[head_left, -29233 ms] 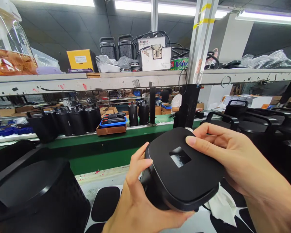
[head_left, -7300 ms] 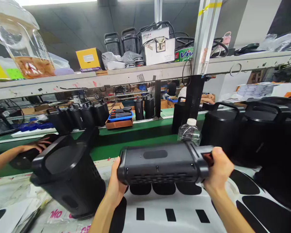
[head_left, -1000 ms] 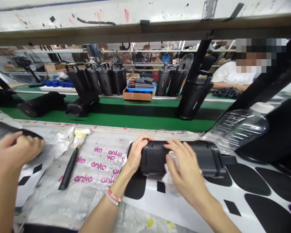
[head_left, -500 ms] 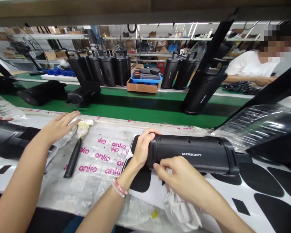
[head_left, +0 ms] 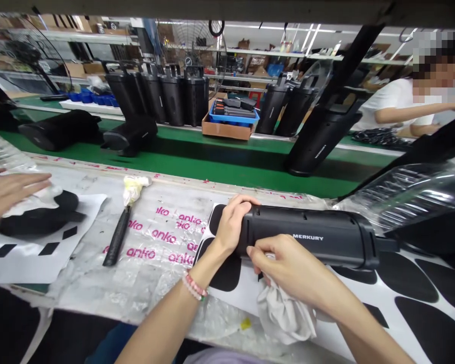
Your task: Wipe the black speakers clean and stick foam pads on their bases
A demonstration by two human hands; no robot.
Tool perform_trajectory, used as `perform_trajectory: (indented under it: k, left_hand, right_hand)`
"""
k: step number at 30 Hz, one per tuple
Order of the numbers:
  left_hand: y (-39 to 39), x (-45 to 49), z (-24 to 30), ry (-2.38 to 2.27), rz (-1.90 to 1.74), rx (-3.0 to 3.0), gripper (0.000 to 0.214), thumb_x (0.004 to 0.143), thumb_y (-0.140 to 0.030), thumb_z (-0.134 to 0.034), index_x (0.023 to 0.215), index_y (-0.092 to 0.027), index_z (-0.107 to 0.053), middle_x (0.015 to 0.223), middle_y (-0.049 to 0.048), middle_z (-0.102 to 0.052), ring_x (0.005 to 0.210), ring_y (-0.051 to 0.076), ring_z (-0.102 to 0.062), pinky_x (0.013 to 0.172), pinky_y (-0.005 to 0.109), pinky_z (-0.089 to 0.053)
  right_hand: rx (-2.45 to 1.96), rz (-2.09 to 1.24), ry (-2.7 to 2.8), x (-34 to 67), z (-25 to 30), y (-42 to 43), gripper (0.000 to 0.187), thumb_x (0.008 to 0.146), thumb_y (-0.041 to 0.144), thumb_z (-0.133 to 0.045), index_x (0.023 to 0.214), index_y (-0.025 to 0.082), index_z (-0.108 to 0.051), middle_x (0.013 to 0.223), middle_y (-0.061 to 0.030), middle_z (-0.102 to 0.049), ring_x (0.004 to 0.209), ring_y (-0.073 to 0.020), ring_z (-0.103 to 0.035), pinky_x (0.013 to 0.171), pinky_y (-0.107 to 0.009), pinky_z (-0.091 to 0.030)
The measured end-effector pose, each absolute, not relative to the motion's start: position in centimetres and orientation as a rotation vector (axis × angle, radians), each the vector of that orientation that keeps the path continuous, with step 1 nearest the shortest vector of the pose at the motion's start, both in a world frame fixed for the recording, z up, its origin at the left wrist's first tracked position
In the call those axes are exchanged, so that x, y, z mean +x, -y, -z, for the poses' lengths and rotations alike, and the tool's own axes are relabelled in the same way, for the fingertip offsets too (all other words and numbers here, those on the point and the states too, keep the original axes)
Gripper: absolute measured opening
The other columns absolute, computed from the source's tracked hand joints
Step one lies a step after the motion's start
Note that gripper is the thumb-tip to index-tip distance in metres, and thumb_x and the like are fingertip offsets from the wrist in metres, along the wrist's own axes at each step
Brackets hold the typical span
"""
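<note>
A black MERKURY-branded speaker (head_left: 311, 227) lies on its side before me on a sheet of black stickers. My left hand (head_left: 233, 222) is wrapped round its left end, thumb and fingers over the top edge. Against the speaker's lower front, near that same end, my right hand (head_left: 276, 258) is closed on a crumpled white cloth (head_left: 284, 313) that hangs down onto the sticker sheet (head_left: 246, 298). The fingertips of my right hand rest on or close to the casing. What lies under the fist is hidden.
A hammer (head_left: 121, 227) with a wrapped head lies to the left. Beyond it, another person's hand (head_left: 15, 194) presses a white cloth on a black part. Black speakers (head_left: 170, 96) stand along the green belt (head_left: 220, 164). A clear plastic bag (head_left: 413, 192) covers something at right.
The co-worker's arm at left has drawn back leftward. My view has shifted slightly; both my hands keep their places on the speaker and the cloth.
</note>
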State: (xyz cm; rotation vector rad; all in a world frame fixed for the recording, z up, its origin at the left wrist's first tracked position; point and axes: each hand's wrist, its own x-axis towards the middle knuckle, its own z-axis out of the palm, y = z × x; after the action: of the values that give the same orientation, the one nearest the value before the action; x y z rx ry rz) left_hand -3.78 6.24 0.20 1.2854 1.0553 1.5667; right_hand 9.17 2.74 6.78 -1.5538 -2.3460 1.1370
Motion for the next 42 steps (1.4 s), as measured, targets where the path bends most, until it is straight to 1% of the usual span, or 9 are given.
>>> perform_trajectory:
  k: [3,7,10,14,18,29,33,38,42]
  left_hand:
    - [-6.2,-3.8,-0.2,-1.05,-1.566,1.289,0.026,0.085,-0.027,-0.042,0.08,-0.021,-0.067,0.093,0.0033,-0.068,0.095,0.023,-0.06,0.091,0.033,-0.041]
    - [-6.1,-3.8,-0.3,-1.048,-1.571,1.294,0.026,0.085,-0.027,-0.042,0.08,-0.021,-0.066,0.092,0.0032,-0.067,0.095,0.023,-0.059,0.091,0.033,-0.041]
    - [-6.2,-3.8,-0.3,-1.051,-1.569,1.293,0.025,0.084,-0.028,-0.042,0.079,-0.021,-0.066,0.091,0.0034,-0.067,0.096,0.023,-0.059,0.092,0.033,-0.04]
    - [-6.3,-3.8,-0.2,-1.044,-1.57,1.294,0.025,0.084,-0.028,-0.041,0.08,-0.021,-0.065,0.091,0.0037,-0.066,0.097,0.023,-0.059,0.092,0.033,-0.04]
    - [-6.2,-3.8,-0.2,-1.041,-1.57,1.301,0.024,0.085,-0.027,-0.041,0.08,-0.021,-0.064,0.091,0.0037,-0.065,0.097,0.023,-0.058,0.092,0.032,-0.04]
    - [-6.2,-3.8,-0.3,-1.037,-1.561,1.307,0.024,0.085,-0.026,-0.04,0.082,-0.02,-0.063,0.091,0.0029,-0.063,0.095,0.02,-0.057,0.089,0.03,-0.039]
    - [-6.2,-3.8,-0.3,-1.035,-1.562,1.302,0.024,0.085,-0.025,-0.04,0.082,-0.02,-0.063,0.091,0.0029,-0.063,0.095,0.02,-0.057,0.089,0.03,-0.038]
    - [-6.2,-3.8,-0.3,-1.031,-1.566,1.296,0.024,0.086,-0.024,-0.04,0.081,-0.02,-0.063,0.09,0.0031,-0.063,0.093,0.02,-0.057,0.088,0.03,-0.039]
    - [-6.2,-3.8,-0.3,-1.027,-1.563,1.297,0.024,0.086,-0.024,-0.04,0.081,-0.02,-0.063,0.09,0.0033,-0.064,0.094,0.02,-0.057,0.089,0.03,-0.039]
  right_hand:
    - [-1.529,-1.138,2.335,9.2,-6.6,-2.7,0.043,0.09,0.036,-0.042,0.054,0.018,-0.057,0.048,-0.0006,-0.058,0.046,-0.0119,-0.049,0.05,-0.024,-0.032]
    - [-1.539,-1.145,2.332,9.3,-6.4,-2.8,0.038,0.087,0.03,-0.043,0.054,0.018,-0.056,0.049,-0.0002,-0.057,0.046,-0.0115,-0.048,0.049,-0.024,-0.031]
    - [-1.534,-1.145,2.33,9.3,-6.5,-2.7,0.041,0.09,0.035,-0.042,0.055,0.018,-0.056,0.048,-0.0003,-0.057,0.045,-0.0114,-0.047,0.049,-0.024,-0.031]
    - [-1.524,-1.142,2.338,9.3,-6.7,-2.7,0.035,0.086,0.027,-0.043,0.054,0.018,-0.056,0.049,0.0,-0.057,0.047,-0.0113,-0.049,0.05,-0.024,-0.031]
    - [-1.534,-1.135,2.325,9.3,-6.6,-2.8,0.042,0.089,0.035,-0.043,0.052,0.018,-0.054,0.048,0.0003,-0.056,0.045,-0.011,-0.047,0.048,-0.024,-0.031]
    - [-1.561,-1.188,2.306,9.6,-6.2,-2.9,0.036,0.084,0.031,-0.044,0.052,0.019,-0.055,0.049,0.0009,-0.056,0.047,-0.0117,-0.048,0.049,-0.024,-0.031]
    - [-1.578,-1.109,2.315,9.1,-6.1,-2.6,0.043,0.087,0.04,-0.042,0.049,0.02,-0.048,0.046,0.0016,-0.048,0.044,-0.011,-0.038,0.048,-0.026,-0.026]
    - [-1.774,-0.724,2.354,7.6,-6.1,-1.8,0.043,0.082,0.039,-0.043,0.045,0.021,-0.031,0.046,0.0023,-0.029,0.049,-0.0124,-0.021,0.053,-0.031,-0.016]
    - [-1.901,-0.639,2.278,7.0,-5.7,-1.1,0.04,0.078,0.042,-0.043,0.046,0.021,-0.034,0.047,0.0019,-0.029,0.051,-0.0135,-0.02,0.056,-0.031,-0.018]
